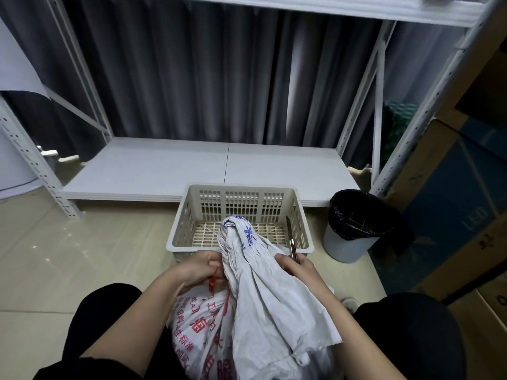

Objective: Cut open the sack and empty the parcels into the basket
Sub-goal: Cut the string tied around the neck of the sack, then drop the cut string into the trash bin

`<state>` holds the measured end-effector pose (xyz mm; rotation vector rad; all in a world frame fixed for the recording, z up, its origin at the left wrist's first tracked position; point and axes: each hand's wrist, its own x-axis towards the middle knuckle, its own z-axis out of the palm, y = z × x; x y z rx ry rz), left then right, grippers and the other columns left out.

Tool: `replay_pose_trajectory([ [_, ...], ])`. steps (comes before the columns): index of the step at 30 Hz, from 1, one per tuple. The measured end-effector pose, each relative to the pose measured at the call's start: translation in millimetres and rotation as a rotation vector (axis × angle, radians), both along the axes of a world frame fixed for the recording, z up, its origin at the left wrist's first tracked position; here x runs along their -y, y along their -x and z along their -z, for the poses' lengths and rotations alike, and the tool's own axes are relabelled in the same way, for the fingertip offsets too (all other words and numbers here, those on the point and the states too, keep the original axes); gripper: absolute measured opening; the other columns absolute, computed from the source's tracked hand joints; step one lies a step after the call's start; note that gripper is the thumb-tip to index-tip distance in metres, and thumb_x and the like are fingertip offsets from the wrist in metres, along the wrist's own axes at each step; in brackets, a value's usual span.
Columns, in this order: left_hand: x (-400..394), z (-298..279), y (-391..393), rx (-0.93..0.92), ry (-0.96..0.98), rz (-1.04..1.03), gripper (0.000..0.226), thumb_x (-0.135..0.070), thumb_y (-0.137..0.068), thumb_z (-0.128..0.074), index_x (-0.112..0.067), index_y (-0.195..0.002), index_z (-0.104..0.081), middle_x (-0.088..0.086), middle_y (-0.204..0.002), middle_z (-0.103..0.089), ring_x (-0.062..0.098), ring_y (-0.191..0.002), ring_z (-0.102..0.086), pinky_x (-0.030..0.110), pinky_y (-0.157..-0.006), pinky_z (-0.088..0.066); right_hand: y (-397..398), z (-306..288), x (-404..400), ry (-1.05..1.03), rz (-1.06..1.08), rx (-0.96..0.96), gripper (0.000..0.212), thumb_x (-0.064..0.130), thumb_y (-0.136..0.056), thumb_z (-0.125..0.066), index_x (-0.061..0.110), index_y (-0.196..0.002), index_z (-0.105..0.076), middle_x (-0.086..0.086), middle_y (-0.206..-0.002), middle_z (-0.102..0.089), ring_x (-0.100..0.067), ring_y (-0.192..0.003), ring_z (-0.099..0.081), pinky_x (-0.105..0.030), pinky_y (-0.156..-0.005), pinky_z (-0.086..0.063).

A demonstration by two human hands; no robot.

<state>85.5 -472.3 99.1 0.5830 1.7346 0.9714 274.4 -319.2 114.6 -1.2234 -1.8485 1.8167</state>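
Observation:
A white woven sack (263,303) with red and blue print stands between my knees, its gathered neck leaning over the near rim of the beige slatted basket (189,215). My left hand (197,270) grips the sack's neck on the left and pinches a red tie (213,281). My right hand (296,266) holds a utility knife (291,237) against the sack's right side, blade pointing up and away over the basket. No parcels show; the sack hides them. The basket's floor looks bare.
A grey bin with a black liner (354,226) stands right of the basket. A low white shelf board (192,165) and rack posts lie behind it, before a dark curtain. Cardboard boxes (450,204) stack along the right. Beige floor tiles extend to the left.

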Motion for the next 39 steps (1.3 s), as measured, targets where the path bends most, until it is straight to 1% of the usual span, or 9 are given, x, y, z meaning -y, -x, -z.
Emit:
replay_pose_trajectory([
  [4,0.4,-19.7,14.0,-0.15,0.03,-0.148,0.018,0.011,-0.089,-0.054,-0.002,-0.089,-0.066,0.002,-0.062,-0.068,0.002,-0.039,-0.058,0.015,-0.04,-0.048,1.1,-3.1,-3.1,0.001,0.086,-0.042,0.024,0.018,-0.087,-0.063,0.014,-0.071,-0.047,0.004,-0.06,-0.047,-0.012,-0.058,-0.043,-0.023,-0.06,-0.034],
  [7,-9.1,-32.8,25.2,-0.284,-0.016,-0.422,0.02,0.003,-0.093,-0.049,-0.01,-0.087,-0.062,0.01,-0.085,-0.071,0.02,-0.055,-0.066,0.038,-0.064,-0.059,4.7,-7.9,-8.4,-0.074,0.108,-0.046,0.018,0.016,-0.089,-0.058,0.017,-0.074,-0.049,0.003,-0.065,-0.048,-0.012,-0.06,-0.043,-0.025,-0.06,-0.034],
  [10,-25.8,-51.7,30.8,-0.482,-0.105,-0.507,0.019,-0.003,-0.093,-0.05,-0.017,-0.094,-0.063,-0.003,-0.081,-0.071,0.016,-0.055,-0.066,0.032,-0.057,-0.052,7.4,-13.3,-13.3,-0.161,0.072,-0.045,0.019,0.016,-0.091,-0.055,0.017,-0.074,-0.045,0.003,-0.063,-0.045,-0.012,-0.058,-0.041,-0.027,-0.058,-0.032],
  [13,-52.4,-79.5,31.5,-0.451,-0.246,-0.487,0.017,-0.003,-0.092,-0.053,-0.008,-0.103,-0.065,-0.005,-0.081,-0.072,0.017,-0.064,-0.066,0.035,-0.063,-0.056,8.0,-25.2,-19.4,-0.232,0.033,-0.082,0.023,0.019,-0.095,-0.053,0.018,-0.074,-0.043,0.002,-0.062,-0.044,-0.01,-0.053,-0.04,-0.025,-0.054,-0.031],
  [17,-101.6,-125.3,14.2,-0.391,-0.337,-0.39,0.012,-0.004,-0.086,-0.066,-0.004,-0.097,-0.068,0.0,-0.072,-0.068,-0.001,-0.037,-0.054,0.013,-0.042,-0.044,2.7,-46.6,-38.6,-0.251,-0.004,-0.139,0.019,0.019,-0.097,-0.051,0.012,-0.081,-0.043,0.0,-0.053,-0.048,-0.012,-0.031,-0.043,-0.019,-0.034,-0.03],
  [25,-230.9,-153.5,-35.8,-0.357,-0.208,-0.03,0.014,-0.011,-0.095,-0.048,-0.009,-0.094,-0.062,0.002,-0.051,-0.049,0.005,-0.027,-0.037,0.01,-0.033,-0.022,-25.5,-65.6,-122.3,-0.005,0.145,-0.186,0.025,0.023,-0.097,-0.051,0.017,-0.077,-0.036,0.001,-0.049,-0.032,-0.009,-0.034,-0.03,-0.016,-0.035,-0.023],
  [29,-309.8,-133.2,-69.6,-0.388,-0.06,0.107,0.023,-0.014,-0.094,-0.036,-0.007,-0.08,-0.053,0.004,-0.058,-0.045,0.013,-0.043,-0.036,0.01,-0.03,-0.019,-43.4,-58.4,-182.0,0.013,0.292,-0.133,0.023,0.005,-0.094,-0.042,0.015,-0.074,-0.035,-0.004,-0.059,-0.042,-0.012,-0.042,-0.037,-0.02,-0.038,-0.031],
  [32,-362.4,-105.4,-91.2,-0.276,0.092,0.216,0.025,-0.019,-0.09,-0.039,-0.016,-0.066,-0.042,-0.001,-0.059,-0.044,0.007,-0.035,-0.037,0.012,-0.037,-0.023,-53.4,-37.7,-224.2,0.051,0.354,-0.087,0.015,-0.004,-0.089,-0.036,0.011,-0.088,-0.04,-0.006,-0.071,-0.05,-0.013,-0.047,-0.041,-0.021,-0.037,-0.036],
  [39,-452.6,-30.9,-111.5,-0.291,0.227,0.401,0.029,0.001,-0.089,-0.047,-0.012,-0.064,-0.046,-0.007,-0.027,-0.042,0.001,-0.025,-0.038,0.013,-0.034,-0.029,-62.1,9.7,-296.6,0.063,0.465,-0.063,0.026,-0.004,-0.087,-0.049,0.007,-0.111,-0.053,-0.005,-0.076,-0.059,-0.012,-0.045,-0.049,-0.018,-0.034,-0.036],
])
